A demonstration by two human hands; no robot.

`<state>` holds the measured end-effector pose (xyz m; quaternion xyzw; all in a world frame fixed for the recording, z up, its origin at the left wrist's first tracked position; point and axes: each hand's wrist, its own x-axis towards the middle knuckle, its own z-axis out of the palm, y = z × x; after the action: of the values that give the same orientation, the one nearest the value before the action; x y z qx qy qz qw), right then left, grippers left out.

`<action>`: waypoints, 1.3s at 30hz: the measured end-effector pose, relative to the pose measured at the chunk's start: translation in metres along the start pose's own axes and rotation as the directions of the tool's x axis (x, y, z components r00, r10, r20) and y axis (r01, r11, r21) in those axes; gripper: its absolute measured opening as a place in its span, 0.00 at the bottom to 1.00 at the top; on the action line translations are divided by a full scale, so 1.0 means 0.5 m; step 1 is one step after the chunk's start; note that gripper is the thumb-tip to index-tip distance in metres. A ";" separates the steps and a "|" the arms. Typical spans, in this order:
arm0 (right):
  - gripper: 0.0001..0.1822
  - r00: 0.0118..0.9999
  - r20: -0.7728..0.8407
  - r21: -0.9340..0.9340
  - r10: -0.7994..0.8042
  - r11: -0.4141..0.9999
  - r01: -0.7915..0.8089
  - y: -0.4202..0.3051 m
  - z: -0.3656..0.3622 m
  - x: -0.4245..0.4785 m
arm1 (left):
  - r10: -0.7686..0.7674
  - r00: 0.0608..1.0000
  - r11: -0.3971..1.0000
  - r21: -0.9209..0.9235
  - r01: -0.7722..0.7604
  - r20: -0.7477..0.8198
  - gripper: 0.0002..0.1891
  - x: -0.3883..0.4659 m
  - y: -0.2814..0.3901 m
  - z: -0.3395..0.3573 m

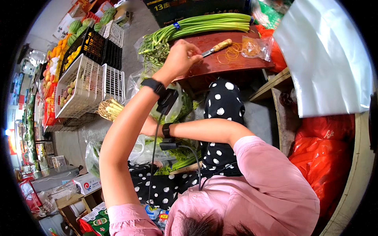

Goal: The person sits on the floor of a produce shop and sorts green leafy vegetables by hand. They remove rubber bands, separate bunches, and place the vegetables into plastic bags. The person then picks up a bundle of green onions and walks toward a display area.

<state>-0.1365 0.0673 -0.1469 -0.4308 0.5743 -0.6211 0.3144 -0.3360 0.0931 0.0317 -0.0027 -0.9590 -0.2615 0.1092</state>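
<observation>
My left hand (183, 57) is over the red wooden tabletop (203, 66), thumb and fingers curled together at the blade end of a wooden-handled knife (222, 45). Whether they grip anything is unclear. Beside it lies a long bunch of green stalks (211, 23) with blue bands, its thin curled tips towards the left hand. Rubber bands (231, 53) lie by the knife handle, near a clear bag of rubber bands (251, 47). Under my left forearm, my right hand (150, 126) holds a bunch of pale stalks (111, 109), root ends pointing left. The forearm hides its fingers.
Plastic bags (144, 150) with leafy greens lie below my hands. White crates (81, 85) and a black crate (93, 44) of fruit stand at left. A large clear plastic sheet (324, 59) and red bags (322, 153) are at right. Cables hang from both wrists.
</observation>
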 end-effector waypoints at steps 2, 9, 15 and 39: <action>0.49 1.000 0.021 0.056 0.004 0.998 -0.005 -0.030 0.000 -0.006 | -0.037 0.990 0.996 -0.071 0.046 0.134 0.16 0.004 -0.045 0.039; 0.46 1.000 -0.002 0.062 0.017 0.998 -0.017 -0.003 -0.056 0.023 | 0.061 0.994 0.989 -0.137 -0.047 0.095 0.25 -0.002 -0.006 -0.026; 0.36 0.980 -0.036 -0.033 0.194 0.980 -0.195 -0.055 -0.094 0.011 | -0.301 0.953 0.829 -0.491 0.268 0.011 0.19 -0.216 -0.046 -0.203; 0.31 0.919 0.377 0.276 0.113 0.934 -0.228 -0.147 -0.154 0.103 | -0.718 0.680 0.501 -0.791 0.352 -0.152 0.25 -0.600 -0.204 -0.109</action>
<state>-0.2200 0.0664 -0.0634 -0.4276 0.4374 -0.5865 0.5309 -0.0382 -0.0067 -0.0371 0.3263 -0.6731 -0.6206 0.2351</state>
